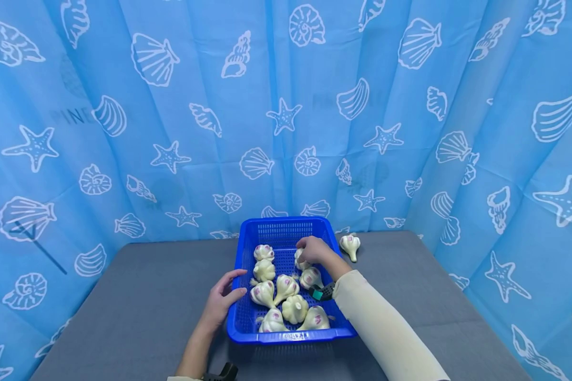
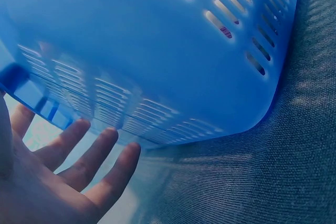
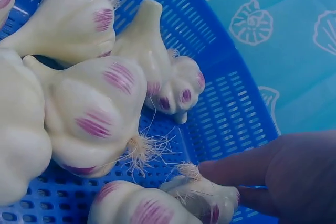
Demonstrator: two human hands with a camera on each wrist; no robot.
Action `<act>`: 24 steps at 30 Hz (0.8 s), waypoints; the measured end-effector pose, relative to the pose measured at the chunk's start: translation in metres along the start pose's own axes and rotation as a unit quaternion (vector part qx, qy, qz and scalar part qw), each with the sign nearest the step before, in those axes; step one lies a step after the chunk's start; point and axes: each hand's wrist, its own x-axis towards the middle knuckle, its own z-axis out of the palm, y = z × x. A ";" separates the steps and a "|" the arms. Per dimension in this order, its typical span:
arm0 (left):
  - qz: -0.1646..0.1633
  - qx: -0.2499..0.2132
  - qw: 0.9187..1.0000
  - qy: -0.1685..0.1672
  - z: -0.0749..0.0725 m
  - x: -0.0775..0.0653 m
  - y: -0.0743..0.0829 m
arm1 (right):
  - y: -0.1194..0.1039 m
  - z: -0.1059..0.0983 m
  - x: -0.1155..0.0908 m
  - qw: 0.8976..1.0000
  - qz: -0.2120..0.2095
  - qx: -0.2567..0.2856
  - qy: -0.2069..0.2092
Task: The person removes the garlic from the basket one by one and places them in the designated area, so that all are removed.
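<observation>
Blue plastic: the basket (image 1: 283, 219) sits on grey cloth (image 1: 162, 307), far rim near the curtain (image 1: 252, 121). My R hand (image 1: 316, 250) reaches over the R rim, fingers nearly closed, pinching a garlic bulb (image 1: 301, 261) inside the basket, close to the R wall; can't tell if it touches the floor. My L hand (image 1: 217, 301) is at the L rim, thumb & fingers spread wide, tips at the edge, nothing grasped. Most room to move is at the far end: bare slotted floor btwn the L row & R pair of bulbs. Near end's tight, w/ bulbs packed up to the front wall. One loose bulb (image 1: 350, 246) lies outside, just beside the far R corner, nr the cloth's back edge. Cloth runs out both sides of the basket; curtain, lt blue w/ white shells & starfish, hangs behind & at L and R.
</observation>
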 end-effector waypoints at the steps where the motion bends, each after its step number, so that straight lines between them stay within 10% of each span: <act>1: -0.002 -0.001 1.000 0.001 0.000 0.000 0.000 | 0.000 0.000 0.000 1.000 0.000 -0.008 0.002; 9: 0.004 0.001 1.000 -0.005 0.001 0.000 -0.001 | 0.000 0.004 0.001 0.998 0.011 -0.063 0.001; 16: -0.007 0.003 1.000 -0.001 0.001 0.000 0.000 | 0.000 0.009 0.002 0.997 0.022 -0.011 -0.076; 24: -0.010 0.006 1.000 0.001 0.001 0.000 0.001 | 0.000 0.009 0.001 0.998 0.008 0.038 -0.057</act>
